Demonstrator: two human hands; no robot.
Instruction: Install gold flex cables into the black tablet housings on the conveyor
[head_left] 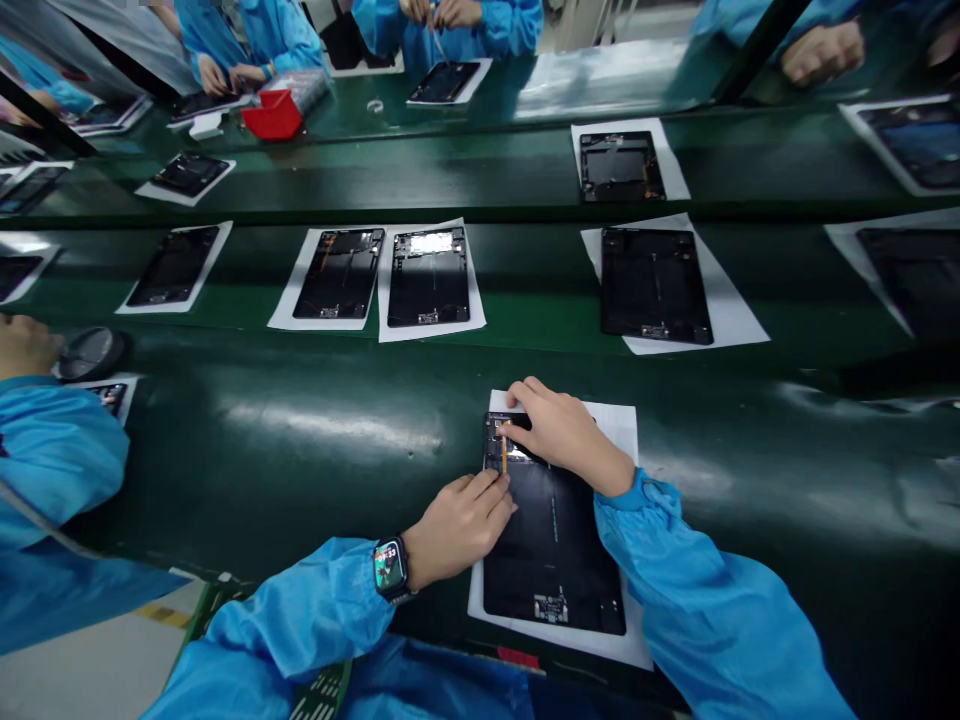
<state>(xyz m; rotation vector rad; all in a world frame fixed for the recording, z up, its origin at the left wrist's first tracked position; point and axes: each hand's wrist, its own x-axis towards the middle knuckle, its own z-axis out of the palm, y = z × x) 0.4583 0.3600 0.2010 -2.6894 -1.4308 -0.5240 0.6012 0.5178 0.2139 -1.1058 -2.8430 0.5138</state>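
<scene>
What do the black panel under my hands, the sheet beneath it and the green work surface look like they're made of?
Black panel: looks like matte plastic or coated metal, dull and flat, with little glare; I can't tell which.
White sheet: probably paper or thin foam, flat with slightly curled edges.
Green surface: seems a glossy rubber or vinyl belt, showing broad soft reflections.

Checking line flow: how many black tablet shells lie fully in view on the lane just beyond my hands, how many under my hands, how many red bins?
Shells on the lane beyond: 4
Shell under left hand and right hand: 1
Red bin: 1
Total: 6
</scene>
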